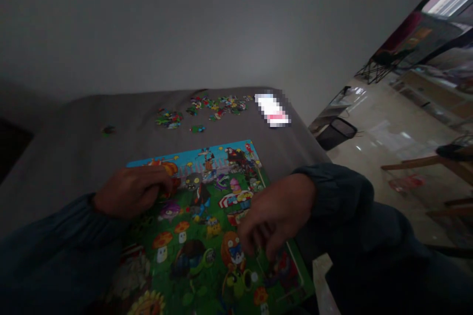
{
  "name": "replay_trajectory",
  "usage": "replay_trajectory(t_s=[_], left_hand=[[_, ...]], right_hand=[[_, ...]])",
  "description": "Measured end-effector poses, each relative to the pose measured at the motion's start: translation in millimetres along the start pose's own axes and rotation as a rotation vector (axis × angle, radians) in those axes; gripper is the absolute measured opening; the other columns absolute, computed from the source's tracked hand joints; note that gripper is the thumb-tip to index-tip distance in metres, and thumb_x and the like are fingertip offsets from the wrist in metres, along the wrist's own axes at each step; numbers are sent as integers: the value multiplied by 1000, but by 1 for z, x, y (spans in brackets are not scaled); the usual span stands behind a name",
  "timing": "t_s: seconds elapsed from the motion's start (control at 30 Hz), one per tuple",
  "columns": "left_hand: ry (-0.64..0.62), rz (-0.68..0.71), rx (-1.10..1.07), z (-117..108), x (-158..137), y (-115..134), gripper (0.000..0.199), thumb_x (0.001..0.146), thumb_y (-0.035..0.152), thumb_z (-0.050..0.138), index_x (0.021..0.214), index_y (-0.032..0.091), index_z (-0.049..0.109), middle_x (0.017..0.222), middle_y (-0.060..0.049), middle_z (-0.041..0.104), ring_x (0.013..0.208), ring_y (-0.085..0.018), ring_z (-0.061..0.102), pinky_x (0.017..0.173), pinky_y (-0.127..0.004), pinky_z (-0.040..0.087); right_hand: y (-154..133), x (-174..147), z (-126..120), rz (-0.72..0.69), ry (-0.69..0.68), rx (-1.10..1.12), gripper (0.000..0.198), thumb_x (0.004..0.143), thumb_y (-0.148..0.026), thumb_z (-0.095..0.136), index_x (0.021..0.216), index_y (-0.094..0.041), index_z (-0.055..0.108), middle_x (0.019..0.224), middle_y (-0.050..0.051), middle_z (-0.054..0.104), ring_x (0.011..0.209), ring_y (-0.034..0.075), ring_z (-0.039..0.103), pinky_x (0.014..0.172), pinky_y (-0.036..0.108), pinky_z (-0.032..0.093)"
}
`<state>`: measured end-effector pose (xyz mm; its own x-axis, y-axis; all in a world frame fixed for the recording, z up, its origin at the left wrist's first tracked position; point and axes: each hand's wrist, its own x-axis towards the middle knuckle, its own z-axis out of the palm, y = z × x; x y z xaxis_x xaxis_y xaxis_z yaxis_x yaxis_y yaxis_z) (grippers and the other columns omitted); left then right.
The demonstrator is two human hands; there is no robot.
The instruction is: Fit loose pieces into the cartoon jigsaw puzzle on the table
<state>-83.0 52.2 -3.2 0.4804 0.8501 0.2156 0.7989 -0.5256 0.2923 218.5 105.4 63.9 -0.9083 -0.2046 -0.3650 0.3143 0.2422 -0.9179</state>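
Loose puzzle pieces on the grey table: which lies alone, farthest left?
The single dark green piece, lying apart, left of the small pile and the larger scatter.

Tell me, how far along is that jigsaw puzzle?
Much of the puzzle board already shows a joined cartoon picture. The left hand rests on its upper left part, and the right hand hovers over the right side, fingers curled; whether it holds a piece is too dim to tell. Loose pieces lie scattered at the far end of the grey table, so some remains.
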Motion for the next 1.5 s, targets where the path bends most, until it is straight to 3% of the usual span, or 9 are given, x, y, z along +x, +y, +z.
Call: replay_trajectory(t_s=[0.1, 0.2, 0.4, 0.63, 1.07, 1.2, 1.3, 1.4, 1.5], left_hand=[[-36, 49, -15, 2, 1, -7, 38, 82, 12, 32, 69, 20, 67, 78, 7, 69, 72, -6, 59, 69, -15, 38], [-54, 83, -14, 3, 1, -14, 38, 81, 16, 33, 72, 21, 69, 79, 8, 69, 71, -5, 58, 69, -14, 38], [-64, 47, 12, 1, 0, -7, 39, 83, 15, 31, 73, 19, 68, 82, 8, 68, 74, -4, 57, 71, -14, 37], [10, 118, 19, 3, 1, -8, 36, 84, 13, 34, 72, 20, 67, 79, 9, 67, 72, -3, 58, 70, -14, 38], [30, 116, -18, 0, 7, -5, 38, 79, 21, 33, 66, 26, 69, 76, 8, 71, 67, -6, 64, 62, -18, 44], [37, 77, -39, 0, 8, -5, 38, 77, 24, 33, 65, 26, 69, 75, 8, 71, 66, -7, 64, 62, -19, 43], [20, 47, -70, 2, 7, -6, 39, 76, 23, 32, 63, 26, 68, 71, 8, 70, 66, -7, 64, 62, -18, 41], [-74, 18, -80, 1, 4, -7, 35, 77, 21, 37, 69, 26, 70, 79, 7, 72, 71, -9, 65, 66, -19, 42], [-93, -34, -36, -1, 1, -2, 37, 81, 20, 34, 72, 24, 70, 82, 4, 72, 75, -11, 63, 69, -21, 41]], right_hand=[[-4, 1, 5, -53, -39, -75, 20, 69, -1, 73, 65, -20, 69, 61, -6, 65, 58, 7, 63, 56, 12, 45], [-7, 2, 12, -106, -108, -257, 18, 73, -5, 72, 67, -22, 71, 67, -5, 69, 62, 7, 64, 59, 15, 44], [-11, 15, 33, 30, -234, -541, 15, 68, -16, 80, 74, -20, 67, 62, -6, 66, 64, 10, 63, 58, 20, 42], [-10, 20, 32, -10, -133, -537, 26, 64, -12, 82, 70, -20, 58, 57, -9, 59, 58, 8, 57, 50, 20, 37], [-4, 12, 41, 90, -126, -747, 44, 79, -25, 72, 117, -7, 59, 86, 9, 69, 73, 17, 60, 53, 27, 32], [-7, 15, 46, 128, -98, -803, 42, 76, -27, 74, 113, -9, 61, 86, 10, 69, 70, 17, 59, 52, 28, 31], [-6, 16, 40, 44, -77, -735, 32, 72, -33, 78, 94, -12, 66, 75, 5, 67, 61, 14, 56, 51, 26, 32], [8, 10, 12, -97, 197, -533, 27, 79, -39, 71, 87, -15, 63, 64, -3, 62, 56, 9, 55, 53, 21, 38], [38, -2, -33, -24, 1011, -662, 17, 91, -32, 55, 92, -15, 60, 74, 1, 64, 64, 10, 56, 62, 23, 43]])
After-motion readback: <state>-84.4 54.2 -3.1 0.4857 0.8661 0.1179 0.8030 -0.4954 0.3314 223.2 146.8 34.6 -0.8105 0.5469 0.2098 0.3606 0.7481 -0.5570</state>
